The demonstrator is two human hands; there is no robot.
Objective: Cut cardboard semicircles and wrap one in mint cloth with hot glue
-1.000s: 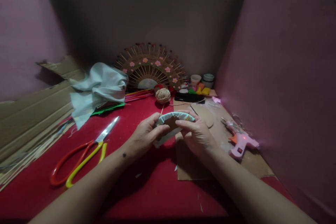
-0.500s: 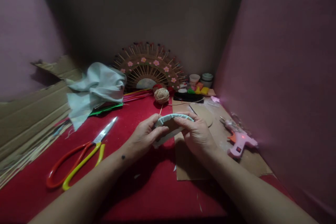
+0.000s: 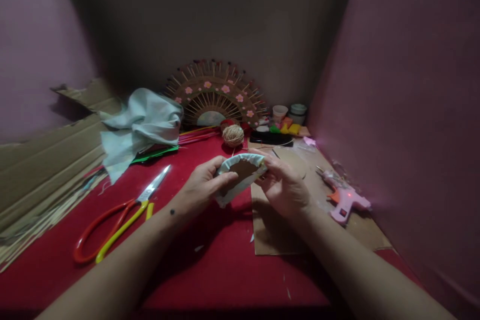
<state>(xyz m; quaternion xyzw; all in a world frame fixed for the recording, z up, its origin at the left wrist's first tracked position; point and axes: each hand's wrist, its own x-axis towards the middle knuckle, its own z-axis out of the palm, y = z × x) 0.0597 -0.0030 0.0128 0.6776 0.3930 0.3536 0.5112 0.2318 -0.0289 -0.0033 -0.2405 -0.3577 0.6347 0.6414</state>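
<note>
The head view showed two hands meeting over the red table (image 3: pixel 210 270). The left hand (image 3: pixel 200 187) and the right hand (image 3: pixel 287 187) each pinched an edge of one cardboard piece (image 3: pixel 242 172) wrapped in pale cloth (its brown middle faced the camera), held just above the table at its centre.

To the left lay one pair of scissors (image 3: pixel 120 220) with one red and one yellow handle, blades closed. Farther left sat one crumpled pale cloth (image 3: pixel 144 122) on flattened cardboard. At the far side stood one fan-shaped stick ornament (image 3: pixel 215 95) with pink flowers, and just near of it one ball of twine (image 3: pixel 233 135).

Two small cups (image 3: pixel 288 112) stood at the far right corner; their contents could not be made out. On the right, one pink glue gun (image 3: pixel 343 200) rested on a brown cardboard sheet (image 3: pixel 277 230).
</note>
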